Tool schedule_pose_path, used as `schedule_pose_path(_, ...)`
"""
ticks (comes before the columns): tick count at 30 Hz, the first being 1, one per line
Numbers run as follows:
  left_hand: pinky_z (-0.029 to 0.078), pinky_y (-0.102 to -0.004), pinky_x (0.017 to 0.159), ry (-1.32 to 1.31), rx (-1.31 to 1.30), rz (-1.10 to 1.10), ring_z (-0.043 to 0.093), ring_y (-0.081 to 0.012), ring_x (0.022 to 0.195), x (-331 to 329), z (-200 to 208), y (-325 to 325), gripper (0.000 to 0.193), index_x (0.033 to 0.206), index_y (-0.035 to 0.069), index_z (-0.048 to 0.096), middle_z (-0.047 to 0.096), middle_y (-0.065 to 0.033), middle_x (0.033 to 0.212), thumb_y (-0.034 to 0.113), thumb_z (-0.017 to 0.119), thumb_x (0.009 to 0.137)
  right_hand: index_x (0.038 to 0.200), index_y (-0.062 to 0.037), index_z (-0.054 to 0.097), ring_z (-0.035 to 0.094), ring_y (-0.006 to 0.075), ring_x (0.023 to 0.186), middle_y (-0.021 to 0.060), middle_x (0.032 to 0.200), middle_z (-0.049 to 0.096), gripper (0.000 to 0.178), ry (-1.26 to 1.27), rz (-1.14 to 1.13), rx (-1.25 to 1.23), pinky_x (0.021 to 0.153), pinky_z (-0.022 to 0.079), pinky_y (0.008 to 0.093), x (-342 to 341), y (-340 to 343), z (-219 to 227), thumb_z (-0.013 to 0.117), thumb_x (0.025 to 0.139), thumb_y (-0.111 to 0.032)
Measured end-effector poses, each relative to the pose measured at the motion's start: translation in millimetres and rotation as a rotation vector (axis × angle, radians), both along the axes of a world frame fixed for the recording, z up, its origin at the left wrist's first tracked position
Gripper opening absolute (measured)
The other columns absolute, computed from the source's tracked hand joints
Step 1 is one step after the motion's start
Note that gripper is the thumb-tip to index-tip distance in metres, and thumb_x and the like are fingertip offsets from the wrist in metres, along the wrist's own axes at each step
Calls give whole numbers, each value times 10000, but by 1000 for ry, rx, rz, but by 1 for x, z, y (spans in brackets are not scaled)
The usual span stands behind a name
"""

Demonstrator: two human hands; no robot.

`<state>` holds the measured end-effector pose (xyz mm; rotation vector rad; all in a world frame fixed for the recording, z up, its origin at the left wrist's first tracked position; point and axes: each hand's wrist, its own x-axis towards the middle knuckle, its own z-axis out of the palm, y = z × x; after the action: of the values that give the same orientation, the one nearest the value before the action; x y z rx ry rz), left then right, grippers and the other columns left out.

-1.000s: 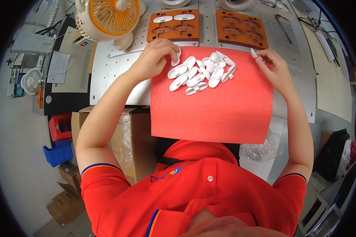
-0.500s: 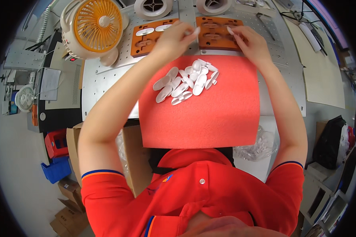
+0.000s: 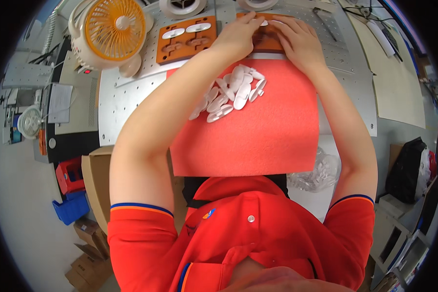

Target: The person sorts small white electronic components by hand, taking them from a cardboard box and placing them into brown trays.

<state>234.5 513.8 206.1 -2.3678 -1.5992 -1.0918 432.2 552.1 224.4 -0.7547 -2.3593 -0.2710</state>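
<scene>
My left hand (image 3: 238,36) reaches over the left part of the right-hand orange fixture block (image 3: 270,46). Its fingers are bent together around one end of a small white oval plastic piece (image 3: 264,23), partly hidden. My right hand (image 3: 299,43) lies over the same block, fingers stretched and thumb apart, fingertips at the piece's other end. Beside it, the left-hand orange block (image 3: 161,56) bears two white oval pieces in its upper slots; its lower slots show bare. A pile of white oval plastic pieces (image 3: 242,96) lies on the red foam mat (image 3: 248,146) below my hands.
A white and orange fan (image 3: 123,23) stands at the left of the perforated metal plate (image 3: 117,104). Two round white vents (image 3: 182,9) sit at the back. Below the mat's right edge is a clear bag of parts (image 3: 319,173); a cardboard box (image 3: 96,180) stands left.
My hands have come together over the right block, my right hand moving left and flattening. A white piece now shows between their fingertips. The view has shifted slightly.
</scene>
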Motion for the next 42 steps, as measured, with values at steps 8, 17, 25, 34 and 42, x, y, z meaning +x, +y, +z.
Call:
schedule_pose_path(8,515,-320,798,-370,-491,10,655,-186,919,-71,38,-110,261,1128,46,630,686,-83,1020,206,577,928,1084,-64,658,612,143,829,50,969,667,286,-17,188,-823,747,489,283,-13,-64,8,677,846,-219)
schedule_pose_path(17,496,-325,756,-167,-729,125,603,-208,834,-67,51,-180,201,1044,58,636,626,-76,943,177,645,881,1121,-109,649,586,211,912,50,942,647,281,-254,151,-285,858,463,340,24,-53,12,616,842,-109)
schedule_pose_path(25,495,-354,763,-182,-448,35,602,-279,871,-86,18,-184,153,1008,37,609,574,-96,1000,63,637,860,1091,-128,645,553,230,983,39,976,639,246,-287,-32,-154,926,417,389,30,-84,13,633,846,-126)
schedule_pose_path(34,494,-349,747,-202,-206,114,606,-278,901,-104,12,-161,135,990,40,618,600,-89,986,26,631,857,1121,-84,656,616,248,844,61,958,640,277,84,-54,-713,751,498,326,31,-78,7,668,846,-113)
schedule_pose_path(42,431,-362,888,349,52,325,609,-219,916,-130,-5,-105,288,1070,117,648,626,-35,996,43,549,810,1096,-133,667,610,244,977,17,1053,657,269,-113,-98,-202,806,506,357,-39,-21,-8,581,853,-56)
